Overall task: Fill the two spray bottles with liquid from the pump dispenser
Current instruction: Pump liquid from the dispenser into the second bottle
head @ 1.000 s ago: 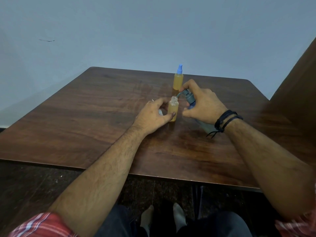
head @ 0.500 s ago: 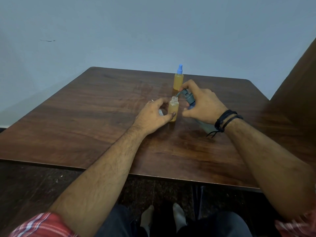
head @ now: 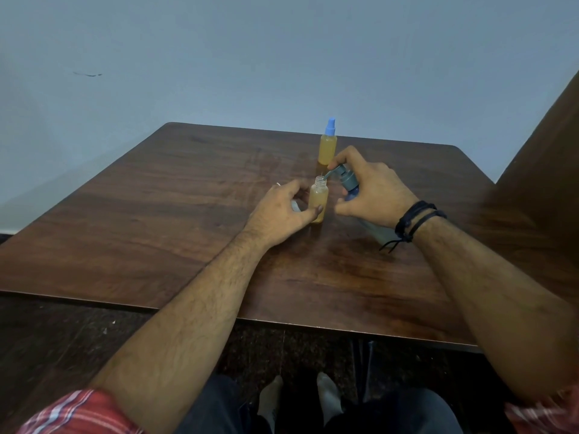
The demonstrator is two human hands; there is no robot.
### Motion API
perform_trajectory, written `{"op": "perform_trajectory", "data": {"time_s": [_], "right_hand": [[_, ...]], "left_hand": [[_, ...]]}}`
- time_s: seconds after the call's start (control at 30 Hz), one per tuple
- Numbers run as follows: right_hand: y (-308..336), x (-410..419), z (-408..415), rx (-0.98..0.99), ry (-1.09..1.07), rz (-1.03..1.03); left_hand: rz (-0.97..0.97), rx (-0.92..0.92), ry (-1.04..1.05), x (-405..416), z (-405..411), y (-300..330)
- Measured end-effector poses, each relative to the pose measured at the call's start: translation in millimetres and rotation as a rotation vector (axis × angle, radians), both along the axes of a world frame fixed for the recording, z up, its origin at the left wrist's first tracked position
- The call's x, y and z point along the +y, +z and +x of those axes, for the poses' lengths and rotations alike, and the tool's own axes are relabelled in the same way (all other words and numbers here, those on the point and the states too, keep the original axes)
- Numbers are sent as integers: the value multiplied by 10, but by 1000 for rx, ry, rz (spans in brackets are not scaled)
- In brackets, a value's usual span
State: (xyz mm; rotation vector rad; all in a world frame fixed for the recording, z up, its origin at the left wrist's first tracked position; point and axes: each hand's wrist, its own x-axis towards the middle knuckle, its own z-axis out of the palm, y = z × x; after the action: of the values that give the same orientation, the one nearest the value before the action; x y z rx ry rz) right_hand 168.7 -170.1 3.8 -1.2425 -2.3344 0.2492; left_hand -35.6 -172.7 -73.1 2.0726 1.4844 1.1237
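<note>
An uncapped small spray bottle (head: 318, 198) with amber liquid stands upright on the wooden table (head: 156, 214). My left hand (head: 282, 211) grips its side with thumb and fingers. My right hand (head: 372, 192) holds the tilted grey-blue pump dispenser (head: 346, 178), forefinger on the pump head, with the nozzle at the open neck. The dispenser's body is mostly hidden under my palm. A second spray bottle (head: 328, 145), filled amber and closed with a blue spray cap, stands farther back. A pale object (head: 295, 205), partly hidden behind my left hand, lies on the table.
A plain grey-blue wall rises behind the table. A brown wooden panel (head: 548, 167) stands at the right edge. The table's near edge runs just above my knees and socked feet.
Hands, dispenser and both bottles stay in the same places across the frames; no clear movement shows.
</note>
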Motion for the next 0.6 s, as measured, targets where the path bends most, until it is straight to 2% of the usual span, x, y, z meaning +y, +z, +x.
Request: {"op": "perform_trajectory", "data": {"time_s": [0.6], "right_hand": [[7,8,-6,-12,-11,-2]], "left_hand": [[6,-11,3,-31,14,16]]}}
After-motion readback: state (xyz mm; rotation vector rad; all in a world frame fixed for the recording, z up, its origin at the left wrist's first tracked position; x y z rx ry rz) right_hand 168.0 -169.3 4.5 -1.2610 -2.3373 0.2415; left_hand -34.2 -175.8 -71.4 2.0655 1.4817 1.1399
